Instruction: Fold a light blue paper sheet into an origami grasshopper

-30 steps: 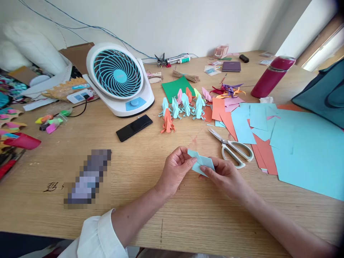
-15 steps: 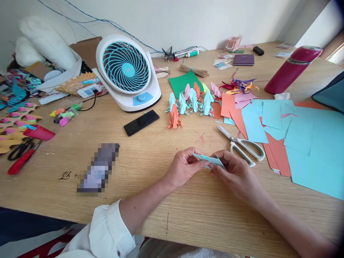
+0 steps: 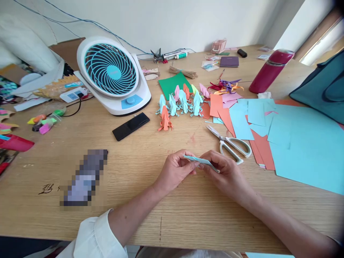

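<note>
A small folded piece of light blue paper (image 3: 202,161) is pinched between my two hands above the front of the table. My left hand (image 3: 178,167) grips its left end between thumb and fingers. At the other end, my right hand (image 3: 221,170) is closed on it, thumb toward the middle. Just beyond my right hand lie scissors (image 3: 228,142) with pale handles, blades slightly apart. Several folded paper figures (image 3: 183,101) in blue, orange, pink and yellow stand farther back, with an orange one (image 3: 165,119) in front.
A white and blue fan (image 3: 113,75) stands at back left, with a black flat device (image 3: 131,126) before it. A blurred phone (image 3: 86,179) lies left. Blue sheets (image 3: 309,150) and orange strips (image 3: 264,150) cover the right side. A magenta bottle (image 3: 270,71) and teal bag (image 3: 322,86) stand behind.
The view has shifted to the right, so the table things appear farther left. Both hands still hold the folded paper, which now looks flatter, its raised flap no longer showing.
</note>
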`<state>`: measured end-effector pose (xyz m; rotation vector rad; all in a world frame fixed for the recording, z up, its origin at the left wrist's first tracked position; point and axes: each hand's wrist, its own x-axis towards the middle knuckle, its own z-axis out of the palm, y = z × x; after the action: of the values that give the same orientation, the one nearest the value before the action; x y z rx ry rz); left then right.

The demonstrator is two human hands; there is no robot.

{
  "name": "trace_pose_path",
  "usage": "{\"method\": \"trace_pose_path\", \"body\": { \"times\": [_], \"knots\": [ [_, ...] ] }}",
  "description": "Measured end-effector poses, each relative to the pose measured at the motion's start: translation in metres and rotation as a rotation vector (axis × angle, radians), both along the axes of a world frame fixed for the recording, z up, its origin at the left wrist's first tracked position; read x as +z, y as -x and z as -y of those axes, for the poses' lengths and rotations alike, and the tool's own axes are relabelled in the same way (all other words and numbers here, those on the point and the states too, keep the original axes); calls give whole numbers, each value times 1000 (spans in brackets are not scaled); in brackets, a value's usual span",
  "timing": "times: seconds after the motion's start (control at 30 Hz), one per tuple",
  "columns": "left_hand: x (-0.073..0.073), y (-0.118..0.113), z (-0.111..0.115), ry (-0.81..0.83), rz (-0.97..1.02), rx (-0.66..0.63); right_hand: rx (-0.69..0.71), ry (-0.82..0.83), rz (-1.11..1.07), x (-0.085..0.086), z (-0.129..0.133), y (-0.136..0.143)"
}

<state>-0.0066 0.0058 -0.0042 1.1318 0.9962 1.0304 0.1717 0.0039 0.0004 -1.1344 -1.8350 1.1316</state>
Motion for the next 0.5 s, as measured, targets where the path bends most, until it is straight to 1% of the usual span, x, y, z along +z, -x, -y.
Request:
{"method": "trace_pose_path", "body": {
  "times": [0.17, 0.27, 0.43, 0.5],
  "knots": [
    [-1, 1, 1, 29, -58, 7, -18, 59, 41, -1, -1, 0],
    [-2, 2, 1, 56, -68, 5, -11, 63, 53, -2, -2, 0],
    [-2, 3, 2, 19, -48, -39, 24, 53, 73, -2, -5, -4],
    [-2, 4, 2, 30, -59, -65, 28, 69, 95, -2, -6, -6]
  ]
}}
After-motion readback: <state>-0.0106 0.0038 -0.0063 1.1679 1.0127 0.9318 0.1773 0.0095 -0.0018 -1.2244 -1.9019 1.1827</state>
